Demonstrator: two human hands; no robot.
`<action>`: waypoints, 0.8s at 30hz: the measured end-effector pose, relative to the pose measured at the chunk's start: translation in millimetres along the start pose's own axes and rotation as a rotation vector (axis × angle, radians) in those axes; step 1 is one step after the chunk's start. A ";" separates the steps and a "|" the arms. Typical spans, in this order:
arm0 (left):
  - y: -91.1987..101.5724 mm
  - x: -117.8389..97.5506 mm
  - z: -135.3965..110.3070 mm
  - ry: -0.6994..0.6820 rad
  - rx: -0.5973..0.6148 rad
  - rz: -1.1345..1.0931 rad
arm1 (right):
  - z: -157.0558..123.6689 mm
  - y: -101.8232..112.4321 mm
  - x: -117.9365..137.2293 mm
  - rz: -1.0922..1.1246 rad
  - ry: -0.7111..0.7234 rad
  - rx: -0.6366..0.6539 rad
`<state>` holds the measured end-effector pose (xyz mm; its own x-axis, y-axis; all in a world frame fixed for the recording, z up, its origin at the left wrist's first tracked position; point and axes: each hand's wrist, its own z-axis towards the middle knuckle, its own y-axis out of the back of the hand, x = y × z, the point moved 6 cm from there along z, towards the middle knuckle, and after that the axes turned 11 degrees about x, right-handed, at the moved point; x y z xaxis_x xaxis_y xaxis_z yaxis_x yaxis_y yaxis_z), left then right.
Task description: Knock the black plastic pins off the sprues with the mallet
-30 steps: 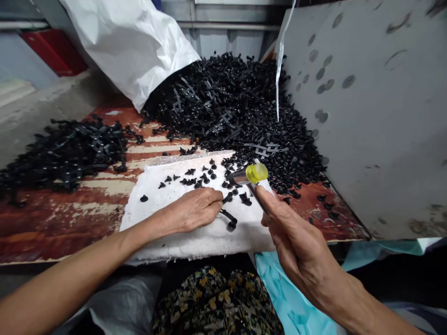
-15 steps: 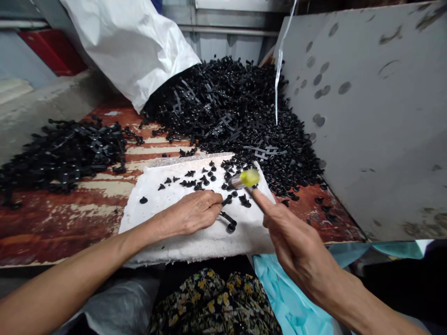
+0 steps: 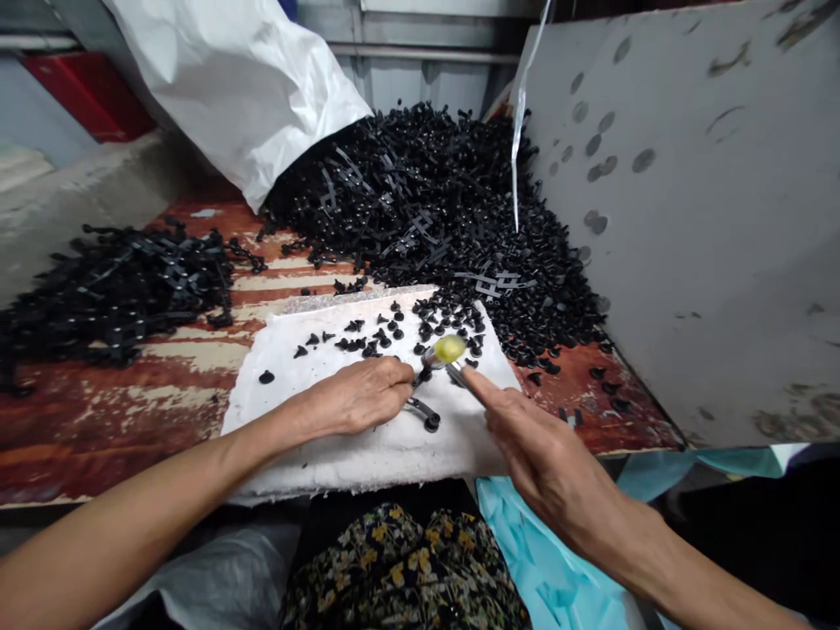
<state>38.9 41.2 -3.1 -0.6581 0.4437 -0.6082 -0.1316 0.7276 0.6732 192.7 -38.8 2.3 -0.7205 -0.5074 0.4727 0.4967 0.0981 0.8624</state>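
My left hand is closed on a black plastic part whose round-ended arms stick out past the fingertips, and presses it against a white pad. The rest of the part is hidden under the fingers. My right hand grips the handle of a small hammer with a yellow-tipped head. That head is just above the upper arm of the part, beside my left fingertips; whether it touches cannot be seen. Several small black plug-like pieces are scattered over the far half of the pad.
A large heap of black plastic parts spills from a white sack at the back. Another pile of branched black parts lies left on the worn red-brown table. A grey board stands along the right side.
The hammer head has moved left and slightly down toward the black part, along with my right hand. My left hand keeps its hold in nearly the same place.
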 end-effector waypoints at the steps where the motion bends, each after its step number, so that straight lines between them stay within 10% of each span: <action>1: 0.3 0.2 1.1 -0.001 0.007 -0.004 | 0.0 0.2 -2.3 0.023 -0.021 -0.008; 7: 3.8 5.7 1.0 -0.015 0.032 -0.143 | 6.7 5.1 -4.6 0.174 -0.048 -0.004; 17: 9.2 22.7 -43.7 -0.055 0.047 -0.811 | -2.9 -37.8 -26.0 1.442 -0.528 -0.281; 24: 9.9 42.9 -64.3 -0.058 -0.047 -1.010 | -5.7 -39.3 -30.4 1.554 -0.573 -0.358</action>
<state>-38.3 33.8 4.5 -0.1857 -0.3425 -0.9210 -0.6370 0.7556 -0.1525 197.8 -32.1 -46.9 0.4877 0.2351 0.8408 0.8704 -0.0565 -0.4891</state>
